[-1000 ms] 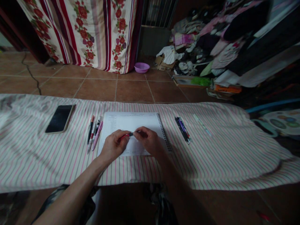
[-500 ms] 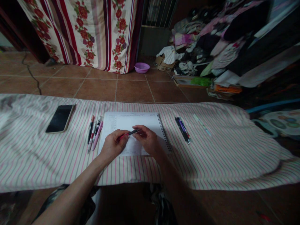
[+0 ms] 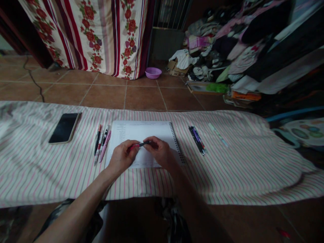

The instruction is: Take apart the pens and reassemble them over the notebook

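Above a spiral notebook [image 3: 149, 128], both hands hold one dark pen [image 3: 143, 143] with a pink-red part. My left hand [image 3: 123, 153] is closed round its pink-red end. At the other, dark end, my right hand [image 3: 160, 151] pinches it between thumb and fingers. The notebook lies open at a white page on striped cloth, its coil on the right side. Just left of the notebook lie several pens [image 3: 101, 145], one of them pink. To its right rests a small group of dark and purple pens [image 3: 197, 140].
A smartphone [image 3: 64, 128] lies at the left on the striped cloth [image 3: 240, 168]. A pale, slim stick-like item [image 3: 218, 135] is on the right. Beyond are a tiled floor, a purple basin [image 3: 153, 73], a floral curtain [image 3: 106, 37] and heaped clothes [image 3: 202, 44].
My right hand's fingers have drawn together more tightly on the dark end of the pen. The left hand and everything on the cloth stay put.
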### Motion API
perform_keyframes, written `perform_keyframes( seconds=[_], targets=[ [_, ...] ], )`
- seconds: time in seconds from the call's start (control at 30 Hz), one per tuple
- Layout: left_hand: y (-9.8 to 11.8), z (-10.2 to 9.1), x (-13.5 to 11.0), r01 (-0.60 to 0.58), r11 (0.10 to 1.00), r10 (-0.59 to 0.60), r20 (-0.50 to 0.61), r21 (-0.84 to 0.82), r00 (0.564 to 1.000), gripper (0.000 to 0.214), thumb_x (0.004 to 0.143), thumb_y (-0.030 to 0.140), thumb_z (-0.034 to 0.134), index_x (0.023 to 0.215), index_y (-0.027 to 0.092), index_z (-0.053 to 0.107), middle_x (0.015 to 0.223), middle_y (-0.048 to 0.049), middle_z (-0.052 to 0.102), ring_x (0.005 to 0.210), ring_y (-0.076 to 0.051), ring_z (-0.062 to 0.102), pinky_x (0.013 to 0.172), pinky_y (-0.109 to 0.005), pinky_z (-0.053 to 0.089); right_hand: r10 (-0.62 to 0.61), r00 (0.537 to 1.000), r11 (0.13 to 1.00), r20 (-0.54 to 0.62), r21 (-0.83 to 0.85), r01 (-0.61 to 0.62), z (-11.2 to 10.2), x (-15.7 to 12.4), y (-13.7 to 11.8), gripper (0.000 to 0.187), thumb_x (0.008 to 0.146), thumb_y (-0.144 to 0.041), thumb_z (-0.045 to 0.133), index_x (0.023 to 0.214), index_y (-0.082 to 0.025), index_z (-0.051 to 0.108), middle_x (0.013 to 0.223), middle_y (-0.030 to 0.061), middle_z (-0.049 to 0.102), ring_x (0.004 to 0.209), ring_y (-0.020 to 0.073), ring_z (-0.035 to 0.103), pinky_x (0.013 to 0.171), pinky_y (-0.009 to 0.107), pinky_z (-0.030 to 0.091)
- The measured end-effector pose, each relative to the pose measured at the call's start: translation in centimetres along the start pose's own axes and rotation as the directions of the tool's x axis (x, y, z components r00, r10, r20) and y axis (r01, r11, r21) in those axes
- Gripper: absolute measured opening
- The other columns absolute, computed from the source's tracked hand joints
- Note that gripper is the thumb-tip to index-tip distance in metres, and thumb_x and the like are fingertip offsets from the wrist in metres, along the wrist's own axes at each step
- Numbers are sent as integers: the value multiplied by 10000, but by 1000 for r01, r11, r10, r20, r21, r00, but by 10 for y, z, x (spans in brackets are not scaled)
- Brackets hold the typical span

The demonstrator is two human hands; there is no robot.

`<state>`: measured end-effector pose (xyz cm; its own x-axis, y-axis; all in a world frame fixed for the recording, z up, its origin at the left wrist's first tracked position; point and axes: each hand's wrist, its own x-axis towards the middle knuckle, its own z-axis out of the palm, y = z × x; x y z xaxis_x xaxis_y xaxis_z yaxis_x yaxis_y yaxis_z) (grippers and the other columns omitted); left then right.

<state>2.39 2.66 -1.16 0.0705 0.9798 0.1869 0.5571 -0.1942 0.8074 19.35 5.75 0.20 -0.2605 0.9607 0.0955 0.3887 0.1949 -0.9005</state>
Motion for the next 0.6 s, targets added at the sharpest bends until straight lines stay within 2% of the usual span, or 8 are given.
perform_keyframes(
  seconds=[0.27,0.6],
  targets=[
    [5,-1,1,-7,1000,7,4,1,1000,166,808,264,530,915,193,634,826,-36,683,738,-156,621,624,-260,486,32,999,999,13,-13,-32,-1,0,-1,142,746,-274,587,851,-189,632,700,-6,647,624,115,580,615,233,442],
    [6,-2,1,-52,997,51,12,63,999,153,819,243,519,910,190,630,832,-39,670,782,-157,616,650,-258,482,49,999,999,23,-10,-49,-1,0,2,161,746,-290,588,854,-180,636,692,1,645,627,121,584,606,235,443]
  ],
)
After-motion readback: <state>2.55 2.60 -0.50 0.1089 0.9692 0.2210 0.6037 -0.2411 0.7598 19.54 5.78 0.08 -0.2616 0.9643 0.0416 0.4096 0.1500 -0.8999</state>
